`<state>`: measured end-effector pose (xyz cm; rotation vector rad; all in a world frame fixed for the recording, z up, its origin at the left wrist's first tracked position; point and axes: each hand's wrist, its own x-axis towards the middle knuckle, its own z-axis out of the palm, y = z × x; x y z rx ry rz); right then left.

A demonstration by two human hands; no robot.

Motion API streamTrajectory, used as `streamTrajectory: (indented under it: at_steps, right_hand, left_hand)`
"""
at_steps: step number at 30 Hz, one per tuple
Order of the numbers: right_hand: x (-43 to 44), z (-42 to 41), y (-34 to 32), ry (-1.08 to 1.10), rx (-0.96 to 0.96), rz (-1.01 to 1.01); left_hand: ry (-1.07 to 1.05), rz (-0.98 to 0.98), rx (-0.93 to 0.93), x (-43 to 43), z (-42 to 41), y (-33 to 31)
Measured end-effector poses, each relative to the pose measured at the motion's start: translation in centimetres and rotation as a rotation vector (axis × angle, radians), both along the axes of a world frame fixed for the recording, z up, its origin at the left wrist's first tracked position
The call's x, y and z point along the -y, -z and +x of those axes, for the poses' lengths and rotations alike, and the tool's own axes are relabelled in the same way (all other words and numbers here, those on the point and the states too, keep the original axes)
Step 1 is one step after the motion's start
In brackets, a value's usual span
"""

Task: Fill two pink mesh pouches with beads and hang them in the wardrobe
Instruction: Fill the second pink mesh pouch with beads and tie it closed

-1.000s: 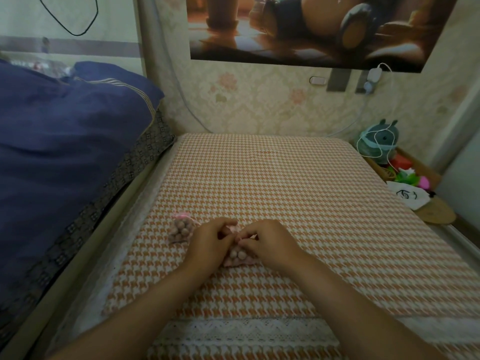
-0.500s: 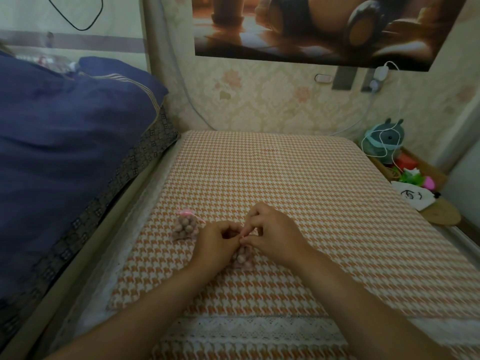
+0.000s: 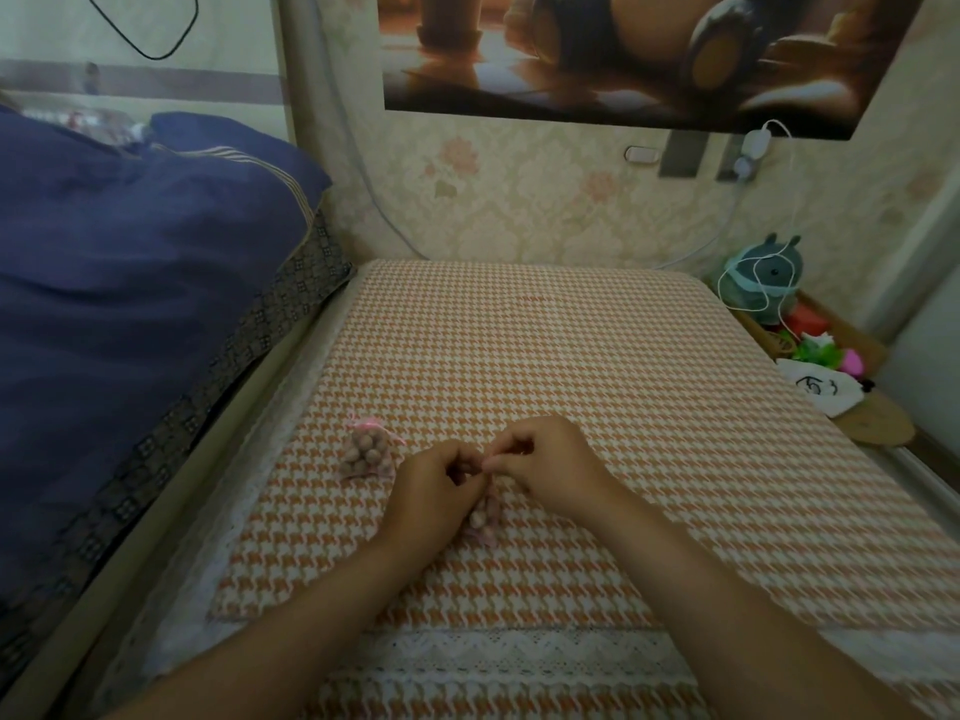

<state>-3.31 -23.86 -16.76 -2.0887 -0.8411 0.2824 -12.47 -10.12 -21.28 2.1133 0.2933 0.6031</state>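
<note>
A worktop (image 3: 597, 356) covered in an orange-and-white houndstooth cloth fills the middle of the view, with a bed under a dark blue quilt (image 3: 130, 283) along its left side. Both bare forearms reach in from the bottom edge and converge near the front of the cloth. The left hand (image 3: 428, 493) is curled, knuckles up, fingers bent inward toward the right hand (image 3: 550, 462), which is likewise curled with thumb and forefinger pinched together. The two hands meet at the neck of a pink mesh pouch (image 3: 484, 517), each gripping its top; whether they hold the drawstring or the mesh itself cannot be told. That pouch hangs below the fingertips, its bead-filled body touching the cloth. A second pouch (image 3: 366, 452), filled with beads and tied shut, lies on the cloth just left of the left hand, apart from it.
</note>
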Motion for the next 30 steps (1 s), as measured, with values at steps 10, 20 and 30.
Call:
streamTrajectory:
  at_steps: [10, 20, 30]
  right_hand:
    - [-0.1, -1.0, -0.6, 0.211, -0.787, 0.044]
    - [0.5, -0.3, -0.6, 0.191, -0.738, -0.082]
    - [0.7, 0.0, -0.9, -0.054, 0.117, -0.335]
  left_hand:
    - [0.013, 0.298, 0.101, 0.7, -0.6, 0.5]
    - [0.093, 0.434, 0.106, 0.2, -0.7, 0.7]
    - [0.033, 0.353, 0.046, 0.8, -0.9, 0.2]
